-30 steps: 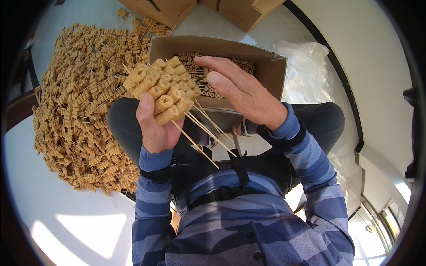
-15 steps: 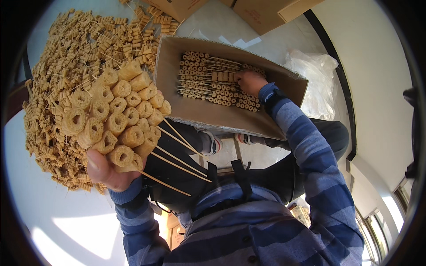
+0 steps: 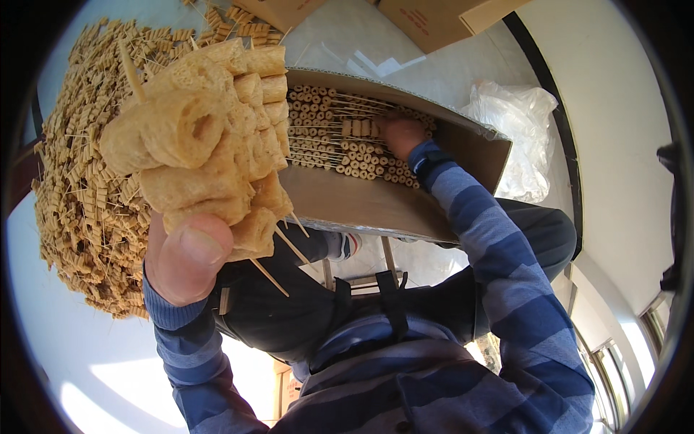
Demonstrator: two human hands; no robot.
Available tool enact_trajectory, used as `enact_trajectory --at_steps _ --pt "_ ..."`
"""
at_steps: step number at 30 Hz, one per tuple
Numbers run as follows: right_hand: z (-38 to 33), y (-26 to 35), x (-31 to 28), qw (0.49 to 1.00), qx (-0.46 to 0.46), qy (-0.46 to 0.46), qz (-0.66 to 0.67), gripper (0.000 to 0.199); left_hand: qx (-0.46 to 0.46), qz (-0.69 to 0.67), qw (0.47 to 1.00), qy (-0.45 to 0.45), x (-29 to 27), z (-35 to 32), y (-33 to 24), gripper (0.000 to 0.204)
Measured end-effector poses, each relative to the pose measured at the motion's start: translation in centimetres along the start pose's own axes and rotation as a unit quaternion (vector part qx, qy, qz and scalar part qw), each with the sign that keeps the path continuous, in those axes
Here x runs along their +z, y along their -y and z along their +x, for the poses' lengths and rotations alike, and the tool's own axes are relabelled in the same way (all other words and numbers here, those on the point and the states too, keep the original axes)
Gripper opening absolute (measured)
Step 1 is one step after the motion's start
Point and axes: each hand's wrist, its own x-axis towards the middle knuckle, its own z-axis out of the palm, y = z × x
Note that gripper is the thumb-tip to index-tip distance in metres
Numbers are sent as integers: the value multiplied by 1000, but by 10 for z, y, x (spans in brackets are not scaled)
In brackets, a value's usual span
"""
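Note:
Close to the camera, my left hand [image 3: 189,249] is closed around a bunch of skewers [image 3: 210,137] threaded with golden-brown hollow fried rolls. The bare stick ends poke out toward my lap, and the thumb presses on the lower rolls. My right hand [image 3: 402,134] reaches into an open cardboard box [image 3: 340,194], its fingers curled in at the end of a side-lying row of rolls [image 3: 360,128]; the fingertips are hidden. More packed skewers [image 3: 311,119] lie in the box, in rows with roll ends and sticks showing.
A large heap of loose roll skewers [image 3: 79,188] spreads on the left, partly behind the held bunch. Crumpled clear plastic [image 3: 517,137] lies right of the box. Closed-looking cartons [image 3: 434,22] stand at the back. My legs [image 3: 535,228] are near the box's front side.
My left hand has lifted the bunch closer to the camera and turned it, so the rolls now show more from the side. My right hand stays at about the same place in the box.

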Motion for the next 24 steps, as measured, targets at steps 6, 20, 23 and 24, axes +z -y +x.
enact_trajectory --at_steps 6,20,23,24 --pt "-8 5 7 995 -37 -89 -22 39 -12 79 988 135 18 19 -5 87" --pt "-28 15 -22 991 -94 -94 3 29 31 217 955 198 47 36 4 90" --pt "-25 12 -22 990 -107 -86 21 30 61 243 946 208 52 35 1 88" --pt "-24 10 -21 991 -108 -76 32 31 43 221 949 219 53 35 -1 88"
